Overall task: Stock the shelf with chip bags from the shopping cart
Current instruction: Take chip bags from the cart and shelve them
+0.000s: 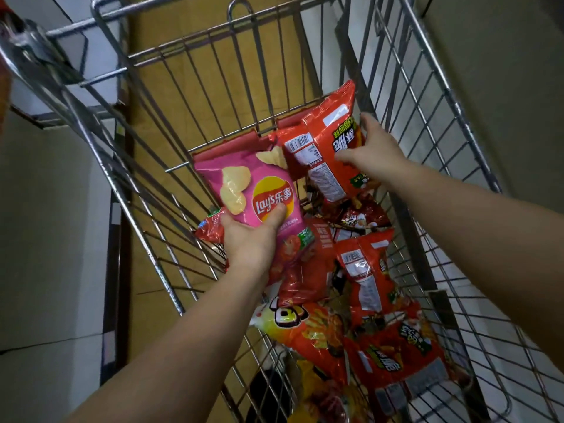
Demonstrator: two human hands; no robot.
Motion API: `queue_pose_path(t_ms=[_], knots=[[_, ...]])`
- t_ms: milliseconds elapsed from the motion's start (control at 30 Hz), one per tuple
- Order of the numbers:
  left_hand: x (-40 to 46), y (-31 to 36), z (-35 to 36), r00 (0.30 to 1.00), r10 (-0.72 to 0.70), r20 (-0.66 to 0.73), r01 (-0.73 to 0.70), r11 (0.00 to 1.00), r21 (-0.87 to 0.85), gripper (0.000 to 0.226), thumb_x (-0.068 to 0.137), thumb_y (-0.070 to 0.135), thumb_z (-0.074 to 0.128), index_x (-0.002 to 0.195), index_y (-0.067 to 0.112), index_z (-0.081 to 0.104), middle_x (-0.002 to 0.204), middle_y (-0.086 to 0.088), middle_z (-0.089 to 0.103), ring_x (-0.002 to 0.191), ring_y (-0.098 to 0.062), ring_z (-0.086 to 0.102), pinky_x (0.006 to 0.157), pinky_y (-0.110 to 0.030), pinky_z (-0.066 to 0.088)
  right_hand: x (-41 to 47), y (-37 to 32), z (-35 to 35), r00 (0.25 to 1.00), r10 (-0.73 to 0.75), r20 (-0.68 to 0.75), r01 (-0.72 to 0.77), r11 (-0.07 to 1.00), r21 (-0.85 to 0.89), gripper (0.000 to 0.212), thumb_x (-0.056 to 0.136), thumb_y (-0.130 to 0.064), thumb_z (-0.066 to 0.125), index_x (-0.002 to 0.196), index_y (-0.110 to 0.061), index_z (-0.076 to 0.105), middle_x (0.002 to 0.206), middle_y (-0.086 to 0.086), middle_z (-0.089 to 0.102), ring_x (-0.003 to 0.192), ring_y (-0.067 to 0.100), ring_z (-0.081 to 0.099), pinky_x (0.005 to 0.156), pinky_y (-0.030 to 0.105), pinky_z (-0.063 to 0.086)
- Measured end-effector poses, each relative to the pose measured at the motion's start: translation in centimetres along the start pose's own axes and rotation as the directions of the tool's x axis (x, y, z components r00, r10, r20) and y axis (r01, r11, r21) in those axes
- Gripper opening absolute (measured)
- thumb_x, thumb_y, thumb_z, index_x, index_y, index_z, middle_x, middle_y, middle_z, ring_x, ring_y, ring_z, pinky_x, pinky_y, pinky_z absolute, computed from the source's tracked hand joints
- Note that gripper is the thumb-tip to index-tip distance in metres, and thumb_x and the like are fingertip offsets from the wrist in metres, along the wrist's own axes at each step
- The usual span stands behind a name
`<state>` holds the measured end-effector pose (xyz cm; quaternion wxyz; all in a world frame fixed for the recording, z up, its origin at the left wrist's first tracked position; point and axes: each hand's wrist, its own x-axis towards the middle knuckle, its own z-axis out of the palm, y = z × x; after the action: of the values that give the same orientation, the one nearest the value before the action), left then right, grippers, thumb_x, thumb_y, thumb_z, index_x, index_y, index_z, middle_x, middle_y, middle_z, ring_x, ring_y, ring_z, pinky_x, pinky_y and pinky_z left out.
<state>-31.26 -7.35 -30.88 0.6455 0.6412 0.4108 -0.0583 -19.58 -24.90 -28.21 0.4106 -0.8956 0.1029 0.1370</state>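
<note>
Inside the wire shopping cart (143, 190), my left hand (250, 239) grips a pink Lay's chip bag (247, 184) by its lower edge, thumb across the logo. My right hand (370, 154) grips a red chip bag (323, 148), which is raised at the cart's far end with its back label showing. Several more red and orange chip bags (369, 276) lie piled on the cart floor below and nearer to me. No shelf shows in this view.
The cart's wire side walls (442, 123) rise on both sides of my arms. A brown cardboard surface (171, 96) lies under and beyond the cart. Pale walls or panels (45, 239) stand to the left and right.
</note>
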Motion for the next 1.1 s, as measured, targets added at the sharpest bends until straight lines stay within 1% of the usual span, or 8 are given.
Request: queue_pose_path(t_ms=[100, 233, 367, 433, 567, 733, 867, 1100], knots=[[0.0, -0.3, -0.2, 0.996, 0.023, -0.09, -0.022, 1.0, 0.012, 0.069, 0.07, 0.032, 0.083, 0.123, 0.018, 0.041, 0.095, 0.005, 0.061, 0.097, -0.024, 0.063, 0.094, -0.045, 0.051, -0.7, 0.4, 1.5, 0.994, -0.015, 0.108, 0.022, 0.998, -0.066, 0.092, 0.072, -0.019, 0.077, 0.146, -0.023, 0.022, 0.141, 0.003, 0.045, 0.126, 0.025, 0.045, 0.1, 0.033, 0.036], [0.0, -0.9, -0.2, 0.989, -0.007, -0.144, 0.007, 1.0, 0.001, 0.081, 0.071, 0.034, 0.082, 0.134, 0.016, 0.036, 0.107, -0.001, 0.061, 0.104, -0.027, 0.062, 0.096, -0.047, 0.049, -2.9, 2.0, 4.4, 0.943, -0.01, 0.331, 0.067, 0.984, -0.163, 0.118, 0.065, -0.02, 0.084, 0.15, -0.024, 0.004, 0.152, 0.005, 0.029, 0.136, 0.026, 0.035, 0.11, 0.04, 0.032], [0.0, -1.2, -0.3, 0.984, -0.028, -0.177, 0.032, 0.999, 0.017, 0.08, 0.073, 0.032, 0.081, 0.136, 0.015, 0.033, 0.102, 0.002, 0.056, 0.104, -0.025, 0.06, 0.097, -0.047, 0.048, -5.2, 3.4, 6.2, 0.949, -0.062, 0.308, 0.23, 0.806, -0.546, 0.093, 0.077, -0.034, 0.073, 0.149, -0.025, 0.015, 0.137, 0.013, 0.038, 0.125, 0.03, 0.041, 0.1, 0.037, 0.036], [-0.1, -1.4, -0.3, 0.985, -0.045, -0.167, 0.048, 0.999, 0.012, 0.077, 0.074, 0.031, 0.081, 0.134, 0.017, 0.035, 0.097, 0.004, 0.055, 0.1, -0.024, 0.06, 0.096, -0.047, 0.049, -5.9, 4.4, 6.6, 0.951, -0.076, 0.301, 0.262, 0.717, -0.646, 0.084, 0.078, -0.041, 0.069, 0.147, -0.028, 0.022, 0.141, 0.012, 0.033, 0.132, 0.029, 0.031, 0.106, 0.041, 0.028], [-0.5, -1.7, -0.4, 0.985, -0.045, -0.164, 0.05, 0.998, 0.03, 0.075, 0.074, 0.03, 0.081, 0.132, 0.017, 0.035, 0.102, 0.002, 0.056, 0.101, -0.024, 0.06, 0.096, -0.047, 0.05, -6.4, 6.2, 6.1, 0.917, 0.018, 0.397, 0.144, 0.917, -0.373, 0.099, 0.072, -0.026, 0.078, 0.148, -0.035, 0.015, 0.157, 0.007, 0.009, 0.142, 0.028, 0.017, 0.112, 0.041, 0.021], [-1.0, -1.7, -0.5, 0.987, -0.053, -0.152, 0.061, 0.997, 0.048, 0.077, 0.077, 0.029, 0.079, 0.136, 0.016, 0.031, 0.103, 0.002, 0.053, 0.098, -0.022, 0.057, 0.094, -0.042, 0.049, -6.4, 8.1, 3.9, 0.914, 0.195, 0.355, -0.231, 0.971, 0.06, 0.104, 0.073, -0.006, 0.077, 0.149, -0.031, 0.011, 0.144, 0.011, 0.04, 0.127, 0.026, 0.045, 0.093, 0.031, 0.041], [-1.3, -1.8, -0.5, 0.986, -0.062, -0.156, 0.075, 0.994, 0.081, 0.075, 0.078, 0.03, 0.078, 0.135, 0.015, 0.032, 0.104, 0.001, 0.052, 0.108, -0.027, 0.059, 0.094, -0.042, 0.049, -6.8, 9.5, 4.0, 0.866, 0.241, 0.438, -0.25, 0.967, -0.038, 0.096, 0.076, 0.001, 0.071, 0.15, -0.023, 0.013, 0.152, 0.007, 0.028, 0.127, 0.028, 0.044, 0.092, 0.034, 0.047], [-0.7, -2.2, -0.6, 0.983, -0.051, -0.176, 0.079, 0.984, 0.158, 0.078, 0.075, 0.033, 0.079, 0.134, 0.017, 0.032, 0.111, -0.001, 0.056, 0.108, -0.029, 0.059, 0.097, -0.047, 0.048, -7.4, 10.3, 4.8, 0.921, 0.185, 0.344, -0.08, 0.952, -0.295, 0.111, 0.065, -0.035, 0.083, 0.15, -0.022, 0.014, 0.152, 0.012, 0.023, 0.138, 0.03, 0.029, 0.112, 0.043, 0.029]])
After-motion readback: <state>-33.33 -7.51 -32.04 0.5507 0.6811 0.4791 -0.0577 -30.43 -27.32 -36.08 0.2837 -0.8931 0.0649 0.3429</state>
